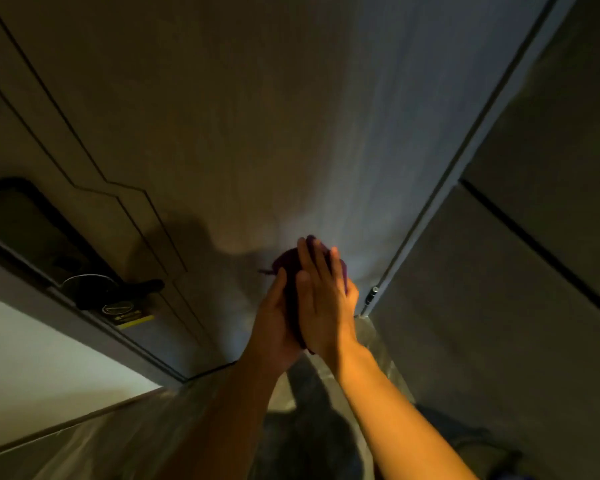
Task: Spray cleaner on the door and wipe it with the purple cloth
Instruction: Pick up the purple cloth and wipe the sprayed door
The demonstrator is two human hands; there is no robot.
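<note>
Dim light fills a narrow entry, with a wide grey door (257,116) rising straight ahead and a pale floor below it. Both hands are pressed together, palm toward palm, clamped on the purple cloth (288,268), which is bunched into a wad between them. The left hand (274,317) cups the cloth from the left side; the right hand (323,299) lies flat over it from the right, fingers (309,261) stretched upward past the wad. Only a dark rim of cloth shows above and left of the fingers, with a loose end sticking out to the left.

The cloth sits low on the door, directly ahead of the hands; whether it is touching the panel or held just off it is hard to tell in this light. Most of the door's surface lies above the hands, and its long axis runs up and away from them. Neither hand is clearly nearer the panel. To the right, close by, a hinge (373,294) marks the door's edge against a dark wall; to the left, well apart, a dark lever handle (132,287) sticks out. No spray bottle shows, so the wiping step looks to be in hand, and the stroke would need to travel upward.
</note>
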